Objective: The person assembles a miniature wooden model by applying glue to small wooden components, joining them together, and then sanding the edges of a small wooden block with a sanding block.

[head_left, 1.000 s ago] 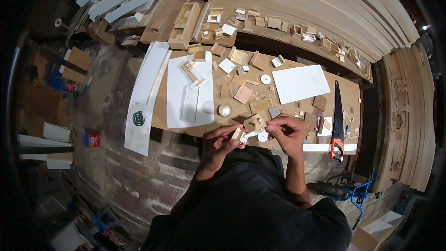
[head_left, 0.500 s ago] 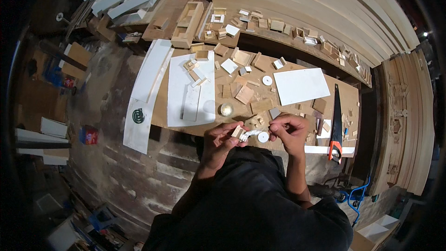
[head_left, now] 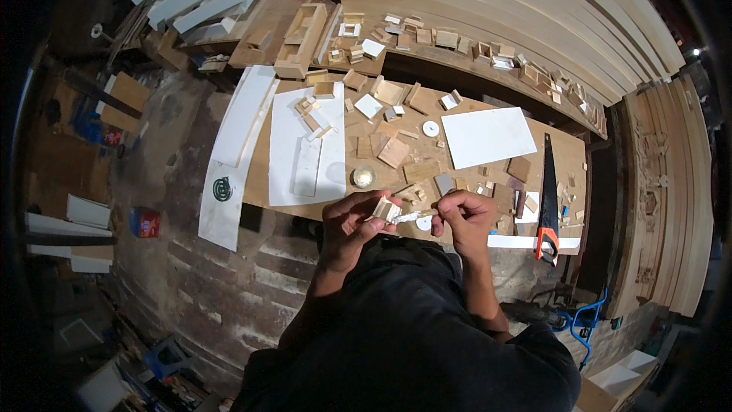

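My left hand (head_left: 352, 223) grips a small pale wooden piece (head_left: 383, 209) between thumb and fingers, just off the near edge of the workbench. In my right hand (head_left: 467, 220), pinched between thumb and fingertips, is a thin stick (head_left: 428, 213) whose far end is thickly coated in white paste. That coated end (head_left: 404, 218) lies against or very close to the right side of the wooden piece; exact contact is hard to make out. Beyond my hands stands a round clear container (head_left: 364, 177) with pale contents. A white disc (head_left: 424, 223) is partly hidden below the stick.
Small wooden offcuts and little boxes (head_left: 393, 152) lie scattered over the workbench (head_left: 305, 212). White sheets (head_left: 489, 137) rest there too. A handsaw (head_left: 547, 198) with an orange handle lies at the right. Long boards (head_left: 488, 23) are stacked behind a shelf of small wooden parts.
The view has shifted slightly, moving the bench leftward in the picture. My right hand has dropped a little, and the stick now lies flatter beside the wooden piece. Both holds are kept.
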The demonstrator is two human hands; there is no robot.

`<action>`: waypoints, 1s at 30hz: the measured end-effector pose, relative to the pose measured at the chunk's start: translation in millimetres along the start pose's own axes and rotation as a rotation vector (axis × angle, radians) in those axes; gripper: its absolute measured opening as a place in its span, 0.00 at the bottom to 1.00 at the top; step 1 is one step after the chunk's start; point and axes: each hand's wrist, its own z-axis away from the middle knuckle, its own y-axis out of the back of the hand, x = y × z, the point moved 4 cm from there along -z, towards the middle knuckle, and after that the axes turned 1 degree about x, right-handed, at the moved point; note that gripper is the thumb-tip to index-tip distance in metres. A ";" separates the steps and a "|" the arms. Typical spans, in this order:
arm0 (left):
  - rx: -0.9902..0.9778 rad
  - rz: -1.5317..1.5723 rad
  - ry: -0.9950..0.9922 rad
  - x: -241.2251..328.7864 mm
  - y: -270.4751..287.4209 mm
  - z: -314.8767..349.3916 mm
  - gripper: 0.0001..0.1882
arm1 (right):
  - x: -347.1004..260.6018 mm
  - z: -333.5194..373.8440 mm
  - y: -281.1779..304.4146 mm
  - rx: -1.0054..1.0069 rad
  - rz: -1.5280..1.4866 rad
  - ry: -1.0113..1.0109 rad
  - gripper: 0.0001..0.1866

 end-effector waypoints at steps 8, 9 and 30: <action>-0.110 -0.080 -0.055 7.8 -16.7 -4.3 0.22 | 7.5 -6.4 17.3 0.089 0.024 -0.062 0.12; -0.113 -0.080 -0.054 6.7 -16.2 -3.9 0.21 | 7.2 -5.9 19.7 0.090 -0.010 -0.065 0.13; 0.036 -0.084 -0.030 -1.0 -11.4 -8.3 0.20 | 17.8 0.5 -7.7 0.019 -0.067 -0.188 0.16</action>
